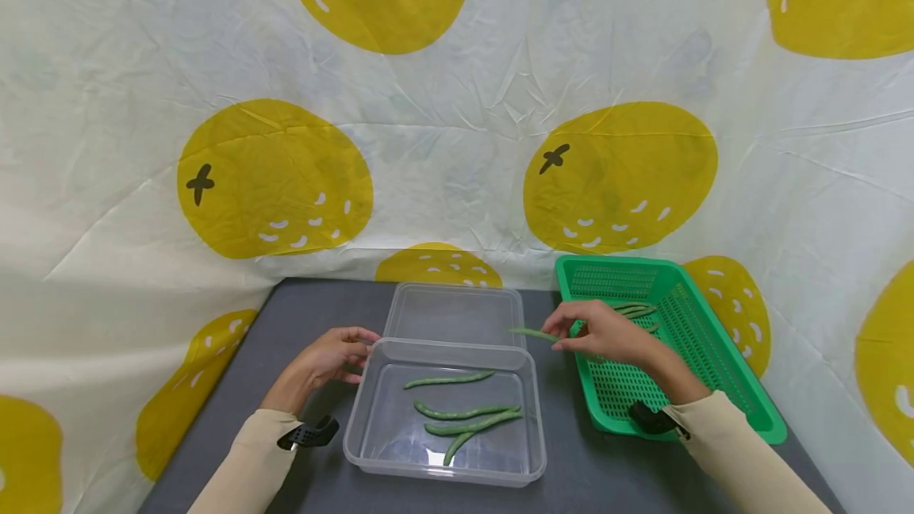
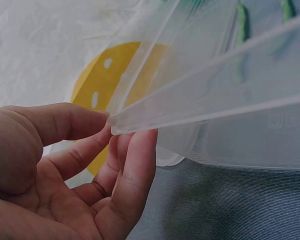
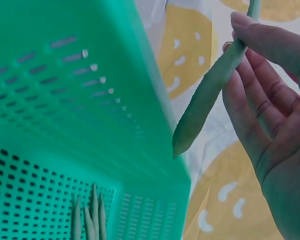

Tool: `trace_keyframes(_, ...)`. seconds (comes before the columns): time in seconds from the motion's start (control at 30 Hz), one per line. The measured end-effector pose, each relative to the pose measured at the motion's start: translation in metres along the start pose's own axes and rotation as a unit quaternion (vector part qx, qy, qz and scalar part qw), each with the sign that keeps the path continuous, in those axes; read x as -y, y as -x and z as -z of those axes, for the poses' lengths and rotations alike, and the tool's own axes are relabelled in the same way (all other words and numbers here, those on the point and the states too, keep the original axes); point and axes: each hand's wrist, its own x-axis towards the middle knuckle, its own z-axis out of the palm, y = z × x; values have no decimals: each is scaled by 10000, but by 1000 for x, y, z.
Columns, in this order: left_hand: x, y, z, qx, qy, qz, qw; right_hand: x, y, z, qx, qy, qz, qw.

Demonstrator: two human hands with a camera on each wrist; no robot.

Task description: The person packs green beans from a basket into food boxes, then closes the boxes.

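Observation:
My right hand pinches a green bean between thumb and fingertips, above the near-left edge of the green plastic basket. One end of the bean points left toward the clear plastic container. At the container's far-left corner, my left hand grips the rim, thumb on top and fingers below, as the left wrist view shows. Several green beans lie spread on the container's floor. More beans lie together inside the basket, partly hidden by the right hand in the head view.
Behind the container a clear flat lid lies on the dark grey table. A white cloth with yellow fruit prints hangs behind and beside the table. The basket stands close to the table's right edge.

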Motion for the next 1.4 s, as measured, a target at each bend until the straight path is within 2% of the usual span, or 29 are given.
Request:
trace_keyframes(0.37, 1, 0, 0, -41, -31, -2, 10000, 18, -12, -11, 369, -111, 319, 9987)
trace_keyframes(0.9, -1, 0, -1, -56, -49, -23, 10000, 28, -32, -34, 890, -387, 335, 9947)
trace_keyframes(1.4, 0, 1, -1, -18, -28, -18, 10000, 38, -49, -59, 1209, -342, 849, 9884)
